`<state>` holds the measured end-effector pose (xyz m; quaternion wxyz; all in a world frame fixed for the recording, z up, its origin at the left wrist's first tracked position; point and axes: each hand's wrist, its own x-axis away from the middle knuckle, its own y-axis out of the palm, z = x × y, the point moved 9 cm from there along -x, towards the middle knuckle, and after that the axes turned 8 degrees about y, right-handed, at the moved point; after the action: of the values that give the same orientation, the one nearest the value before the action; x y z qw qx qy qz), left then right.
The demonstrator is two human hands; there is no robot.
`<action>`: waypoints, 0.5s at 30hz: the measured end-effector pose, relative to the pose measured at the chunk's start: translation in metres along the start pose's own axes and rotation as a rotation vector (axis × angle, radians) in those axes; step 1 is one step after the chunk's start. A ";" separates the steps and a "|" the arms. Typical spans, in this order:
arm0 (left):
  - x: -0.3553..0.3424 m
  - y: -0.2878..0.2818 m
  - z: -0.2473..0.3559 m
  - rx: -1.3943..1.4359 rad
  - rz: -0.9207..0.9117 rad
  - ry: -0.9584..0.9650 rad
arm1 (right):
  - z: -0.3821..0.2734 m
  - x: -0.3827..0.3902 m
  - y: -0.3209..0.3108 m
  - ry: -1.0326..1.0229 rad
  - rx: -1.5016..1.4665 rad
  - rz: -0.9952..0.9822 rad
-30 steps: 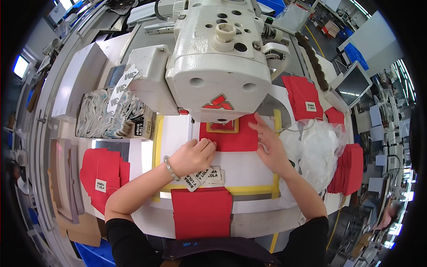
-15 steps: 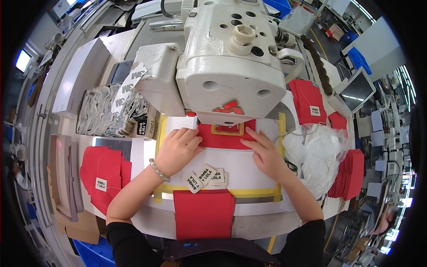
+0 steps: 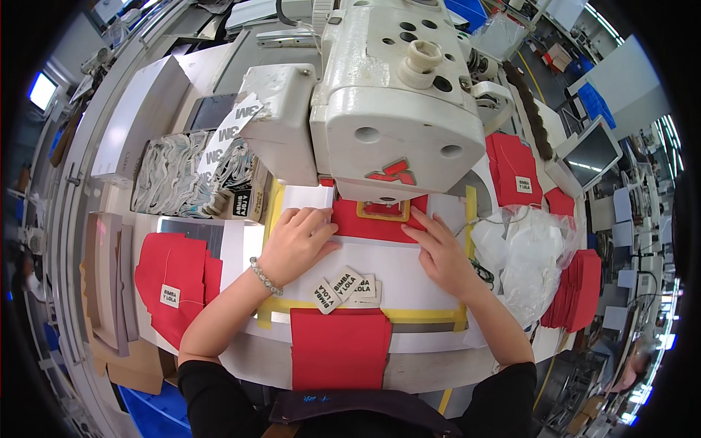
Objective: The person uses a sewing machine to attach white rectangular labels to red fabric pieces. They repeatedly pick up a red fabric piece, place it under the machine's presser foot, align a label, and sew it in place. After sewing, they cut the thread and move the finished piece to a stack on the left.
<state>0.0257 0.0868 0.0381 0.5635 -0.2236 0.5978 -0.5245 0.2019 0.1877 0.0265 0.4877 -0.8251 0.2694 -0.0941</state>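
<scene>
A red fabric piece (image 3: 369, 232) lies flat under the head of a white sewing machine (image 3: 401, 139). On top of the fabric sits a small yellow clamp frame (image 3: 363, 212), partly hidden by the machine. My left hand (image 3: 297, 247), with a beaded bracelet on the wrist, rests at the fabric's left edge, fingers stretched out and lying flat. At the right edge, my right hand (image 3: 442, 255) has its fingers spread, the tips touching the cloth. Just below, several cream labels with dark print (image 3: 346, 285) overlap on the white work surface (image 3: 398, 281).
Red fabric stacks lie at the front (image 3: 339, 350), left (image 3: 171, 274), right (image 3: 573, 288) and back right (image 3: 511, 160). An open box of labels (image 3: 182, 179) stands left of the machine. A clear plastic bag of white pieces (image 3: 522, 252) sits beside my right arm. Yellow tape (image 3: 423, 316) borders the work surface.
The whole view has shifted slightly, so things appear a little further right. Both hands stay at the edges of the red fabric piece, nearly unmoved against it.
</scene>
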 end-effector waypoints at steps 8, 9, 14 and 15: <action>0.003 0.001 0.001 -0.004 0.022 0.018 | 0.001 -0.002 0.000 0.007 0.011 -0.016; 0.003 0.001 0.001 -0.006 0.025 0.020 | 0.001 -0.002 0.000 0.007 0.014 -0.017; 0.003 0.000 0.001 -0.024 0.033 0.027 | 0.001 -0.003 -0.001 0.006 0.023 -0.020; 0.003 0.000 0.001 -0.023 0.035 0.028 | 0.001 -0.002 -0.001 0.008 0.030 -0.014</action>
<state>0.0263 0.0840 0.0371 0.5617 -0.2120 0.6154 -0.5108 0.2009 0.1901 0.0266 0.4982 -0.8192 0.2640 -0.1048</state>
